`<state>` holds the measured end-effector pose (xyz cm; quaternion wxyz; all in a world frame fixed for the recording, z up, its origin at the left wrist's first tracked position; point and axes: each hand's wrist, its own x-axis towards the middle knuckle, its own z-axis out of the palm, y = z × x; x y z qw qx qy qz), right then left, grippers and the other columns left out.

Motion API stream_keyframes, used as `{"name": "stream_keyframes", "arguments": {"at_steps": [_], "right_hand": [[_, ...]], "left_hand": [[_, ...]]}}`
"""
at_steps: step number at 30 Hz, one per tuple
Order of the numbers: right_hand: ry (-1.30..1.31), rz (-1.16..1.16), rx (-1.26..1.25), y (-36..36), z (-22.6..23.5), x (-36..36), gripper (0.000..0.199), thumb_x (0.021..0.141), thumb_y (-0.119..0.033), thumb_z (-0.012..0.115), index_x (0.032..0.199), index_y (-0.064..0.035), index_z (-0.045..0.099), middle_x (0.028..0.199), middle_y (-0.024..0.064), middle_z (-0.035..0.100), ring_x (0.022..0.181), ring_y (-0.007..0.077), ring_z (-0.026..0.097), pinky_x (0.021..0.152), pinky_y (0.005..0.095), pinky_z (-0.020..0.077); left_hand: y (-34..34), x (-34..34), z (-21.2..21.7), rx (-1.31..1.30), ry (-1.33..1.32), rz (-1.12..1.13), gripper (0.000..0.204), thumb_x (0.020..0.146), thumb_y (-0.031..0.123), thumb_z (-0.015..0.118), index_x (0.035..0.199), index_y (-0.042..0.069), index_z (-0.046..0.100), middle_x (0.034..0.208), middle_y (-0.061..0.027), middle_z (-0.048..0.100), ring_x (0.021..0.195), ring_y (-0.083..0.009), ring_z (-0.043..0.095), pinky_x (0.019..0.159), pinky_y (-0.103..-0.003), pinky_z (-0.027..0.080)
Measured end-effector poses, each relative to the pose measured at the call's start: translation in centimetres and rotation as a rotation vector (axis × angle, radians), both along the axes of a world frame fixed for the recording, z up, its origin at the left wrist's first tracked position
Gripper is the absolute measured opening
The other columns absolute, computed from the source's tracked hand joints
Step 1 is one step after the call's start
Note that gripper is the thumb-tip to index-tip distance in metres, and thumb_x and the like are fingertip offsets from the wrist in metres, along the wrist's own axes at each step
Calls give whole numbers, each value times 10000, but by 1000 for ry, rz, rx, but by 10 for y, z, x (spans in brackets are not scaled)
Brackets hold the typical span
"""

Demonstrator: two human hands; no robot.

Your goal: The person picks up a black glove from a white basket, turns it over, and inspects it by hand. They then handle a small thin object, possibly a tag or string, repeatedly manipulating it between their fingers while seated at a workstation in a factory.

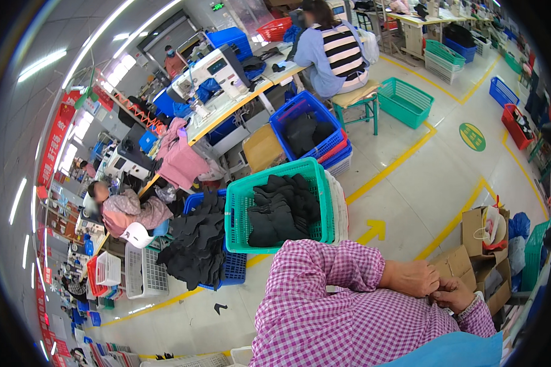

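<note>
My left hand (412, 279) and my right hand (453, 295) meet close to my body, at the lower right. Both have bent, closed fingers, and their fingertips come together. Whatever may be pinched between them is too small or hidden to make out. Pink checked sleeves cover my forearms. Beyond my left elbow is a green plastic basket (237, 211) holding a heap of black fabric pieces (281, 208). An open cardboard box (456, 267) lies just past my hands.
More black pieces (193, 244) overflow a blue basket (234, 269). A seated co-worker (337, 55) is at a sewing table (226, 113); another co-worker (134, 211) sits at left. Green (405, 103) and blue baskets (306, 125) stand on the floor near a stool (356, 98).
</note>
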<state>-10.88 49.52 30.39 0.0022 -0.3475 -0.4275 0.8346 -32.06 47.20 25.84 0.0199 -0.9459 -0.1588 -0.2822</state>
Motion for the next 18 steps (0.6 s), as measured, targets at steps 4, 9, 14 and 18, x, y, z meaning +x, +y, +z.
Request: {"name": "stream_keyframes", "arguments": {"at_steps": [4, 9, 14, 18], "right_hand": [[-14, 159, 69, 8, -9, -15, 175, 868, -47, 593, 1038, -8, 610, 834, 15, 613, 693, 80, 512, 630, 221, 392], [-54, 162, 77, 11, -13, -29, 163, 862, -75, 612, 1005, 2, 626, 875, 54, 638, 792, 121, 566, 741, 264, 439], [15, -123, 51, 30, -13, -38, 150, 865, -144, 623, 971, -40, 595, 744, 29, 586, 560, 97, 479, 510, 226, 358], [147, -321, 293, 40, -21, -55, 137, 899, -197, 578, 852, -78, 527, 595, 9, 498, 478, 84, 421, 437, 213, 285]], "left_hand": [[0, -11, -4, 32, -18, 7, 156, 761, 180, 539, 755, 25, 541, 697, -76, 529, 655, -216, 525, 555, -328, 415], [6, -30, -8, -167, -35, 107, 186, 763, 213, 572, 779, 30, 540, 703, -90, 552, 659, -236, 559, 566, -349, 424], [17, -44, 1, -492, -16, 378, 170, 805, 180, 572, 814, 16, 529, 729, -124, 561, 715, -315, 590, 592, -414, 439], [30, -49, 5, -652, -366, 520, 124, 845, 102, 538, 930, 20, 501, 889, -169, 559, 803, -365, 582, 644, -443, 454]]}}
